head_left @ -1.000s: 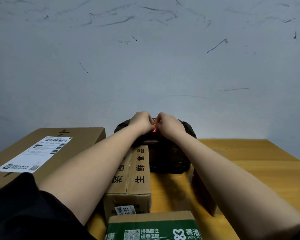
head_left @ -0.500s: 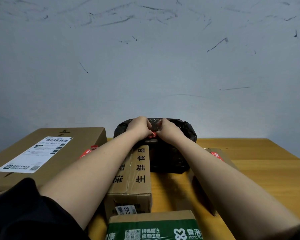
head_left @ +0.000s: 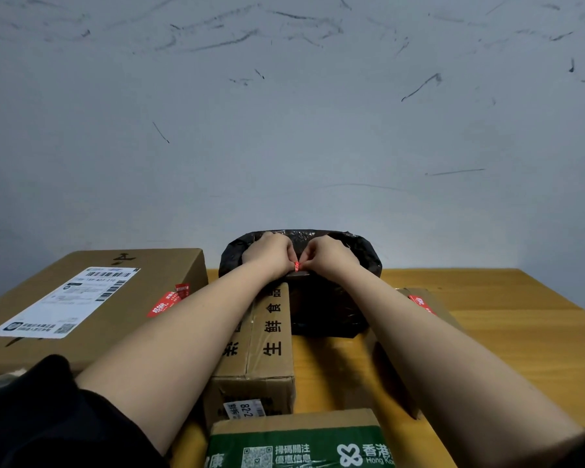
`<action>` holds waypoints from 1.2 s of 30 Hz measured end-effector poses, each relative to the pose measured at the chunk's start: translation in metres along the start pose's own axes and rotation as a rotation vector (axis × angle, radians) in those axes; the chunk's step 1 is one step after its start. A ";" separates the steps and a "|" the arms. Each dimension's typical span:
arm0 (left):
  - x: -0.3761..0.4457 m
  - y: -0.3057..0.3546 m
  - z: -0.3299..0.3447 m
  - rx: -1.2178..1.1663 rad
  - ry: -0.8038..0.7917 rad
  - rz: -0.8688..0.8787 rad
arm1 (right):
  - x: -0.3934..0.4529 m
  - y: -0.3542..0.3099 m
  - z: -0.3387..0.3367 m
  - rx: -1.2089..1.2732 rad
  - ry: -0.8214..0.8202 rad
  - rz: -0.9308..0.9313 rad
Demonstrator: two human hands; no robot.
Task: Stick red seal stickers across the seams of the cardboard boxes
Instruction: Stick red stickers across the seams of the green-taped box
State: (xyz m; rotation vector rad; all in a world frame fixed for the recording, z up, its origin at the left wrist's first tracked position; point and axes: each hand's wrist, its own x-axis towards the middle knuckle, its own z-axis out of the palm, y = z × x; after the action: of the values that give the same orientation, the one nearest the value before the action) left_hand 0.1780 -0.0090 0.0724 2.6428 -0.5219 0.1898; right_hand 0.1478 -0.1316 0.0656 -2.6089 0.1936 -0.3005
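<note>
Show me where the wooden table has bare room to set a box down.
The widest bare patch of the wooden table lies right of the black plastic-wrapped parcel and past the small sealed box. A narrow strip runs between the forearms. The left is crowded: large labelled cardboard box, printed carton, green-taped box.

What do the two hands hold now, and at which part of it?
Both hands pinch one small red seal sticker over the black bag: the left hand at its left edge, the right hand at its right edge.
</note>
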 end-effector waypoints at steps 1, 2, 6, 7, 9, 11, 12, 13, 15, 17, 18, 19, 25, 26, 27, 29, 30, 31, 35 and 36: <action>0.000 0.001 -0.001 0.009 -0.001 -0.002 | 0.000 0.000 -0.001 0.002 0.002 0.000; -0.001 0.001 -0.002 0.014 0.000 -0.002 | 0.000 -0.001 -0.002 0.009 0.005 0.003; -0.001 0.003 -0.001 0.028 0.028 -0.004 | 0.000 -0.003 -0.002 0.019 0.011 -0.001; -0.002 0.004 0.000 0.031 0.040 -0.008 | 0.001 -0.003 -0.002 0.021 0.012 -0.008; -0.002 0.004 0.001 0.028 0.066 -0.016 | 0.000 -0.004 -0.001 0.019 0.021 -0.021; -0.001 0.003 0.001 0.016 0.095 -0.025 | 0.000 -0.004 -0.001 0.011 0.039 -0.034; -0.001 0.003 0.000 0.013 0.106 -0.030 | 0.000 -0.003 -0.001 0.004 0.048 -0.044; 0.000 0.003 0.000 0.012 0.113 -0.035 | 0.000 -0.003 -0.001 -0.003 0.055 -0.053; 0.001 0.002 0.000 0.012 0.122 -0.036 | 0.001 -0.001 -0.002 -0.010 0.061 -0.056; 0.001 0.001 0.000 0.012 0.120 -0.026 | 0.002 0.000 -0.003 -0.011 0.065 -0.053; 0.002 0.001 0.001 0.012 0.123 -0.020 | 0.002 0.001 -0.003 -0.019 0.069 -0.052; 0.003 0.001 0.001 0.013 0.131 -0.014 | 0.002 0.000 -0.003 -0.037 0.074 -0.058; 0.001 0.001 0.002 0.172 0.161 0.042 | 0.003 0.001 0.002 -0.237 0.102 -0.082; 0.001 0.001 0.002 0.190 0.163 0.036 | 0.003 0.002 0.003 -0.247 0.106 -0.078; 0.001 0.001 0.002 0.207 0.162 0.032 | 0.003 0.002 0.004 -0.256 0.109 -0.074; 0.002 0.001 0.003 0.249 0.127 0.025 | 0.003 0.001 0.005 -0.279 0.104 -0.071; 0.003 0.000 0.004 0.276 0.099 0.022 | 0.004 0.000 0.005 -0.296 0.096 -0.071; 0.004 0.000 0.005 0.303 0.075 0.020 | 0.004 0.000 0.005 -0.310 0.089 -0.070; 0.007 -0.002 0.008 0.308 0.010 0.024 | 0.005 0.000 0.004 -0.313 0.082 -0.065; 0.008 -0.002 0.008 0.289 -0.006 0.026 | 0.004 0.001 0.004 -0.309 0.083 -0.069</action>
State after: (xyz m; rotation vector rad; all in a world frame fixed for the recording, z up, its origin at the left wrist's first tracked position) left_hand 0.1861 -0.0138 0.0660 2.9179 -0.5685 0.2850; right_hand 0.1531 -0.1310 0.0625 -2.9149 0.1923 -0.4337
